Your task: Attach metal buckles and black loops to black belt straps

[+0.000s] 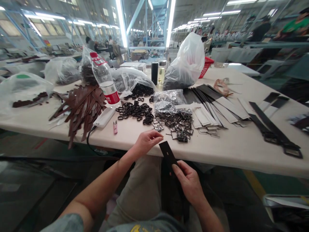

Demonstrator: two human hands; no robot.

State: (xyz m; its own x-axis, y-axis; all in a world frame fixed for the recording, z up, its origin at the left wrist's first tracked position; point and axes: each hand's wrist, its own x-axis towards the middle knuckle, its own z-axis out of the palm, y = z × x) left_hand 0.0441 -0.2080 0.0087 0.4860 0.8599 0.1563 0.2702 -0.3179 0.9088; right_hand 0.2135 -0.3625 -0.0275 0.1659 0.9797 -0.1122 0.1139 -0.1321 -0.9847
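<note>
A grey shirt (166, 224), cut off below, is nearest. Before the desk (227, 149), the right hand (190, 182) pinches a black strap (169, 158), square-ended, slotted, its lower length lost in shadow. Whether the left hand (147, 141), fingers bent, holds anything, I cannot tell.

buckles (182, 124) on table (231, 146) | rings (135, 109) left (bottle (105, 77) farther left) | belts (271, 124) right
</note>
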